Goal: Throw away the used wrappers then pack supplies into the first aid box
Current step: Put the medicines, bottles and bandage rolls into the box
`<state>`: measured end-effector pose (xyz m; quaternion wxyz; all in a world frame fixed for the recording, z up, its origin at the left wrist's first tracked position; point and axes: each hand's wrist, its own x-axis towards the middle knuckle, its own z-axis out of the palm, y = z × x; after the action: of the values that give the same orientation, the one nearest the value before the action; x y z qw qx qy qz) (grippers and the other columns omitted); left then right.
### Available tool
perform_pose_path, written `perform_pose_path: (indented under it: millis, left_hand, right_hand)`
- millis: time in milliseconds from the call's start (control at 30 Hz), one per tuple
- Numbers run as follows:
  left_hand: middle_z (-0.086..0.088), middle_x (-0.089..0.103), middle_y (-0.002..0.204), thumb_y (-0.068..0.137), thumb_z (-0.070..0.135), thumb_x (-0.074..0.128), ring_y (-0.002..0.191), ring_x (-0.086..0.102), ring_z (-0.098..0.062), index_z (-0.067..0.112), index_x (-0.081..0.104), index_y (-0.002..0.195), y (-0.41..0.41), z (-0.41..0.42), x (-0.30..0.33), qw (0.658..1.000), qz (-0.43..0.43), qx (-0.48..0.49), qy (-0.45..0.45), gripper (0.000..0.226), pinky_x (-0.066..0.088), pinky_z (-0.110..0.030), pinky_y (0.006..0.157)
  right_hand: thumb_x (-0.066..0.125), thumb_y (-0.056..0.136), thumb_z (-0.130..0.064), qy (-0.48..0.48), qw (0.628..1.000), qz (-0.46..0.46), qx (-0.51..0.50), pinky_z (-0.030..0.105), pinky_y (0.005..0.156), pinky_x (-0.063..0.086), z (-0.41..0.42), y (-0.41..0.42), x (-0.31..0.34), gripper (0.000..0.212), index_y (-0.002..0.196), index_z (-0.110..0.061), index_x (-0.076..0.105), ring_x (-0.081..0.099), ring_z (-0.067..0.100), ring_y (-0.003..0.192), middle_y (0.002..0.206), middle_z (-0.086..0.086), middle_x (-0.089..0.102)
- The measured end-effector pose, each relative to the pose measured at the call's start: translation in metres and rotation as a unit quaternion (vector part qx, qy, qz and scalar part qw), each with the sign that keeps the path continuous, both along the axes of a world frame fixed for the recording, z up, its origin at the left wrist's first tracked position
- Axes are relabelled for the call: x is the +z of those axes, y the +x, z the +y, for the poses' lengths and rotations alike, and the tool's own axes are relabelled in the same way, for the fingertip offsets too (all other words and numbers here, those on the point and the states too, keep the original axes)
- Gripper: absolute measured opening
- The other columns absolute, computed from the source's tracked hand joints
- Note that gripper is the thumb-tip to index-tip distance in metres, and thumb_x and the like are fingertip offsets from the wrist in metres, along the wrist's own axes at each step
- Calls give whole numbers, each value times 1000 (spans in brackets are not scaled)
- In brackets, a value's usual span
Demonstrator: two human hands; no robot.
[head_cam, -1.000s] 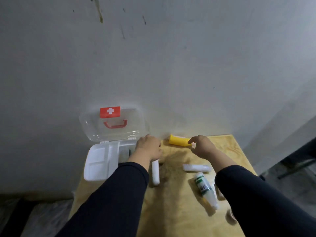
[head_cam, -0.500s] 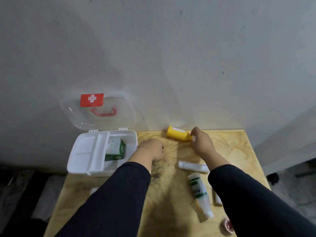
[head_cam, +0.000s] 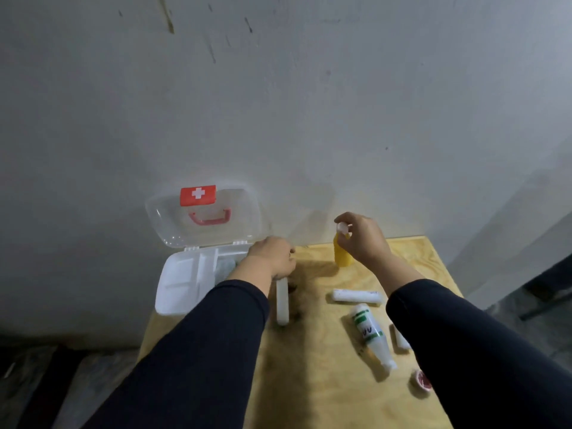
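Observation:
The white first aid box (head_cam: pixel 173 292) lies open at the table's back left, its clear lid (head_cam: pixel 173 218) leaning on the wall. My left hand (head_cam: pixel 274 257) rests closed at the box's right edge, above a white roll (head_cam: pixel 282 305); whether it grips the roll is unclear. My right hand (head_cam: pixel 362 236) pinches the white cap of a yellow bottle (head_cam: pixel 342 255) and holds it upright above the table's back. A white gauze roll (head_cam: pixel 356 296), a white bottle with green bands (head_cam: pixel 370 334), a small white roll (head_cam: pixel 400 339) and a red tape roll (head_cam: pixel 421 380) lie on the right.
The wooden table (head_cam: pixel 325 382) stands against a grey wall (head_cam: pixel 309 103). Its right edge drops to a grey floor (head_cam: pixel 526 311), and dark floor lies to the left. My dark sleeves cover the table's front part.
My right hand has lifted the yellow bottle from lying on its side to hanging upright by its cap. My left hand has moved back toward the box's right edge.

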<state>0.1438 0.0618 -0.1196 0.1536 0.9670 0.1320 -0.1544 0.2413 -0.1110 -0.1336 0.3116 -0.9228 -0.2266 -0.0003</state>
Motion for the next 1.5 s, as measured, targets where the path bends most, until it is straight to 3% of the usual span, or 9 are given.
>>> perform_pose_path:
  millis: [233,467,600,767,933,1067,1200,1333,1500]
  left_hand:
    - [-7,52,140,92,35,51,124,53,-29,23,50,138,-52,41,16,999,5,13,35,47,47,-41,101]
    - [-7,52,140,94,33,50,123,52,-28,19,46,141,-97,74,11,997,42,48,45,49,45,-41,104]
    - [-8,44,145,94,33,55,128,48,-29,14,40,144,-116,82,-4,998,29,56,19,55,43,-41,106]
    - [-5,42,146,92,31,56,128,48,-29,15,42,143,-118,87,-16,999,-10,45,11,56,44,-40,104]
    - [-2,46,143,89,26,58,131,45,-26,17,46,141,-117,93,-21,999,-28,40,11,55,40,-39,107]
    - [-6,49,140,90,24,56,127,48,-29,17,48,139,-115,93,-16,999,-21,28,38,50,41,-39,105]
    - [-9,56,133,92,26,53,120,54,-31,18,54,134,-108,88,2,998,16,19,66,42,44,-38,98]
    - [-5,66,114,88,29,51,102,61,-29,21,65,113,-88,79,20,996,5,-7,91,29,45,-33,75]
    - [-4,65,119,91,26,48,108,61,-28,20,65,118,-58,34,39,994,-37,-46,90,32,43,-32,77]
  right_hand:
    - [59,84,-15,70,997,-35,18,36,80,57,50,-55,47,25,107,-12,67,68,24,93,105,8,72]
    - [59,85,-14,114,992,-11,50,35,79,56,113,-95,63,24,108,-10,66,66,23,92,104,8,70]
    - [60,82,-9,75,995,14,59,34,83,55,136,-108,42,27,108,-11,66,65,24,97,107,8,70]
    - [56,82,-3,-1,998,26,65,26,77,44,151,-114,10,32,113,-9,63,61,27,102,113,10,66]
    - [51,83,1,-32,996,57,56,31,86,50,154,-112,-12,36,116,-10,61,62,29,105,118,12,64]
    - [55,85,-1,-54,993,67,76,28,88,48,153,-110,-9,36,120,-11,60,60,27,110,122,11,62]
    - [60,86,-10,-61,993,55,91,28,89,45,138,-107,7,33,119,-13,62,57,25,113,121,10,63]
    - [59,86,-10,-98,991,64,69,31,93,45,103,-106,17,33,119,-15,62,56,25,114,122,9,63]
    - [57,85,-10,-162,981,102,18,31,91,48,34,-105,18,34,118,-16,63,58,25,113,121,9,64]
